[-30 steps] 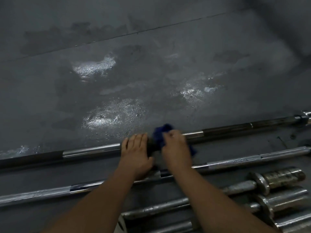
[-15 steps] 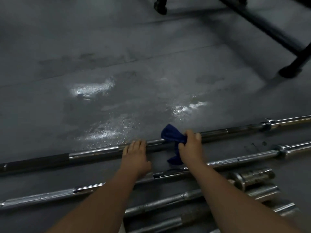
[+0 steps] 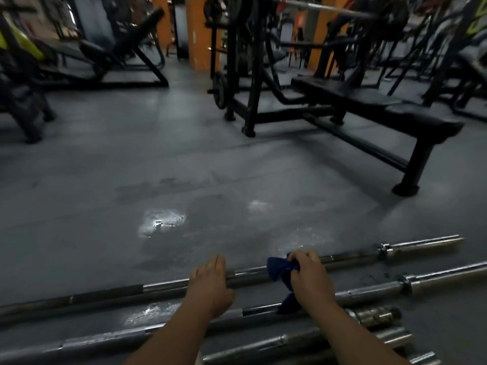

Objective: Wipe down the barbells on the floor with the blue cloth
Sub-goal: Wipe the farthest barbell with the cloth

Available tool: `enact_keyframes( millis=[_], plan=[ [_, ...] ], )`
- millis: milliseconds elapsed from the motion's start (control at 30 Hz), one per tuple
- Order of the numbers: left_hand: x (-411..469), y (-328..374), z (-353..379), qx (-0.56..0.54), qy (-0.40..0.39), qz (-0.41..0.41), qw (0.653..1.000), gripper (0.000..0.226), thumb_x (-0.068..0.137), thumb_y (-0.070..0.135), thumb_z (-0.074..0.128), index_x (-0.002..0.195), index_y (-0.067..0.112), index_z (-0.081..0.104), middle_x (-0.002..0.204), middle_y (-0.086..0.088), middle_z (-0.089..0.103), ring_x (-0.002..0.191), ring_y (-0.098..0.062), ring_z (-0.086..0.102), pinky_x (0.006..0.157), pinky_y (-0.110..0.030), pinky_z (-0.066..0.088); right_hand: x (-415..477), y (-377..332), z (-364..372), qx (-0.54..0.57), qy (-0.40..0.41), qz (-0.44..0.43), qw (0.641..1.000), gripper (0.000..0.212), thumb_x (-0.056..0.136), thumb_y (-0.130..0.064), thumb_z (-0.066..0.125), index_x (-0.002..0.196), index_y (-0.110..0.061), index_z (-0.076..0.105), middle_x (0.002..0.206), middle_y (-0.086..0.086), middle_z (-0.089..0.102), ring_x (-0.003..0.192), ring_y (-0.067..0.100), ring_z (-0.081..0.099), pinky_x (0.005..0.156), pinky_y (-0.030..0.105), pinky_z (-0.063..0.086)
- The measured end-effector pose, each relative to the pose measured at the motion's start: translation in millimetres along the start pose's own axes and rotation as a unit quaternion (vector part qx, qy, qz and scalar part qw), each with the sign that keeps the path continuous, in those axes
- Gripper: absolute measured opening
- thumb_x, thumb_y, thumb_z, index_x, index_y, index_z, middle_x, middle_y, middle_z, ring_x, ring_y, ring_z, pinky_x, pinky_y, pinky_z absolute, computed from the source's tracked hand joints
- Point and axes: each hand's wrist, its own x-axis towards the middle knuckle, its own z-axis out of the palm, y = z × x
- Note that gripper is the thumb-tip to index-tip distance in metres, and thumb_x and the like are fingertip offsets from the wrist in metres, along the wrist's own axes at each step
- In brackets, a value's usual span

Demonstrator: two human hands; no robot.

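The right hand [image 3: 311,277], lower right of centre, has its fingers curled tight around a crumpled dark blue cloth [image 3: 278,271]. It holds the bunched fabric against the farthest long chrome steel barbell [image 3: 421,246] on the floor. A loose tail of the cloth hangs from under the palm and reaches the second chrome barbell [image 3: 437,278], the next one toward the bottom of the frame.

The left hand [image 3: 210,287], at bottom centre, lies palm down across the same farthest bar, fingers together and nearly straight over the shaft. It seems to rest there rather than clasp, though the thumb and the undersides of the fingers are hidden. The two hands are apart, with bare shaft between them.

The farthest bar is cut off at the lower left edge and ends in its sleeve at the right. The second bar is cut off at both side edges. More metal bars [image 3: 303,341] lie bunched at the bottom, partly covered by the forearms, and their number is hard to make out. The grey rubber floor [image 3: 79,206] shows glossy wet patches [image 3: 163,222]. A black weight bench [image 3: 369,101] stands at the upper right, blurred.
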Motion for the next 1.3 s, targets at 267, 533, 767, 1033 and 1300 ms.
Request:
enact_keyframes(
  millis=[267, 533, 767, 1033, 1300],
  plan=[
    [-27, 24, 5, 0.038, -0.001, 0.008, 0.999, 0.071, 0.088, 0.032, 0.054, 0.151, 0.019, 0.023, 0.158, -0.004, 0.024, 0.142, -0.026, 0.029, 0.115, -0.037, 0.023, -29, 15, -19, 0.051, 0.015, 0.010, 0.999, 0.023, 0.090, -0.008, 0.052, 0.102, -0.026, 0.061, 0.111, -0.002, 0.045, 0.083, 0.018, 0.055, 0.076, 0.040, 0.053],
    [27, 33, 44, 0.068, -0.037, 0.014, 0.997, 0.077, 0.087, 0.038, 0.054, 0.154, 0.020, 0.022, 0.160, -0.002, 0.025, 0.144, -0.024, 0.028, 0.118, -0.040, 0.019, 3, 35, 4, 0.070, -0.003, 0.030, 0.997, 0.022, 0.089, -0.009, 0.053, 0.103, -0.025, 0.060, 0.115, -0.003, 0.044, 0.084, 0.017, 0.055, 0.076, 0.036, 0.052],
    [113, -8, 82, 0.054, -0.071, -0.016, 0.996, 0.063, 0.087, 0.034, 0.057, 0.145, 0.023, 0.037, 0.147, -0.001, 0.040, 0.135, -0.024, 0.038, 0.115, -0.041, 0.029, 66, 50, 81, 0.036, -0.030, 0.058, 0.997, 0.026, 0.091, -0.009, 0.052, 0.112, -0.020, 0.063, 0.120, 0.000, 0.046, 0.091, 0.018, 0.050, 0.076, 0.029, 0.041],
    [160, -46, 147, 0.049, -0.134, -0.035, 0.989, 0.084, 0.092, 0.050, 0.044, 0.158, 0.019, 0.003, 0.167, -0.003, -0.002, 0.153, -0.022, -0.001, 0.123, -0.048, 0.006, 119, 93, 154, 0.006, -0.049, 0.134, 0.990, 0.026, 0.091, -0.010, 0.055, 0.112, -0.021, 0.063, 0.121, 0.002, 0.043, 0.094, 0.022, 0.052, 0.077, 0.034, 0.047],
    [173, -62, 176, 0.053, -0.079, -0.025, 0.995, 0.098, 0.074, 0.064, 0.017, 0.157, 0.022, -0.012, 0.166, 0.001, -0.013, 0.151, -0.018, -0.015, 0.118, -0.048, -0.012, 126, 62, 223, 0.016, -0.003, 0.129, 0.992, 0.035, 0.076, -0.008, 0.070, 0.110, -0.016, 0.066, 0.117, 0.013, 0.047, 0.101, 0.034, 0.050, 0.085, 0.035, 0.046]
  ],
)
